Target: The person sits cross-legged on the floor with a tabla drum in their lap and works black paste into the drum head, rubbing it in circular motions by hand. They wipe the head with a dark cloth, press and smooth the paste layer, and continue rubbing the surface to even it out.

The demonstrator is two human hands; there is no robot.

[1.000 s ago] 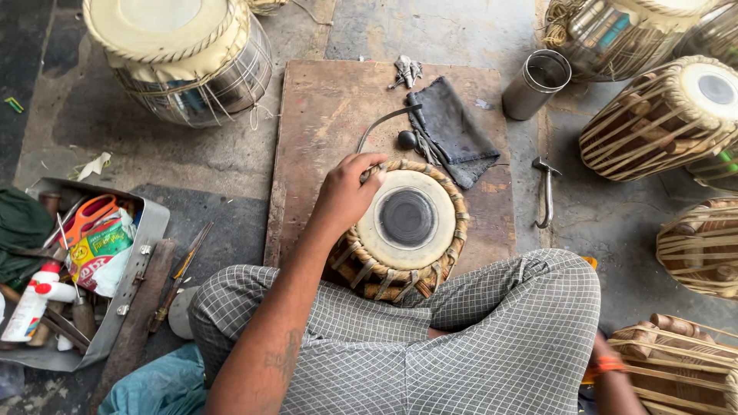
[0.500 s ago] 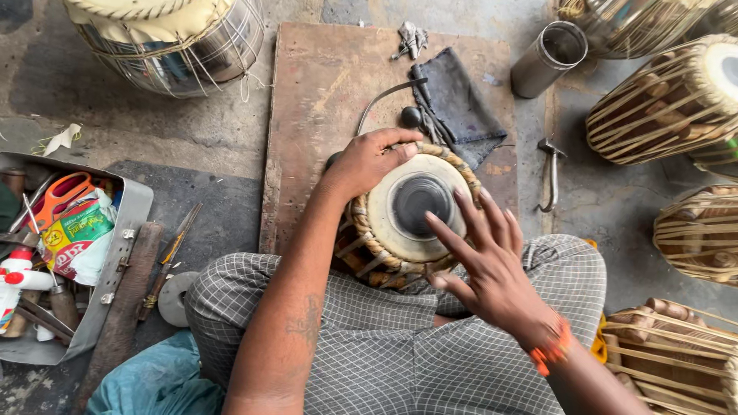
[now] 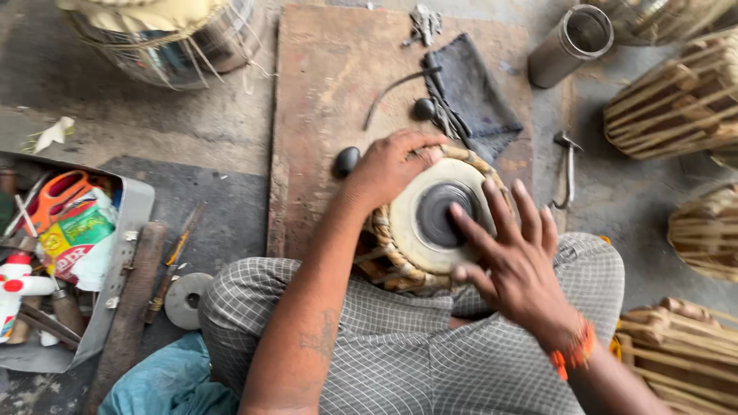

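A small hand drum (image 3: 415, 242) with a pale skin and a round black centre patch rests between my knees, ringed by braided leather. My left hand (image 3: 392, 165) grips its far left rim. My right hand (image 3: 511, 250) lies flat over the right side of the skin, fingers spread, fingertips at the black patch. An orange band is on my right wrist.
A wooden board (image 3: 330, 100) holds a dark cloth (image 3: 473, 96), a black stone (image 3: 347, 160) and a curved wire. A metal cylinder (image 3: 569, 42), a small hammer (image 3: 567, 165), other drums (image 3: 676, 104) at right and top left, and a tool tray (image 3: 123, 253) at left.
My right hand came into view and settled onto the drum skin, sliding toward the black patch. The left hand stayed on the rim. The camera moved closer.
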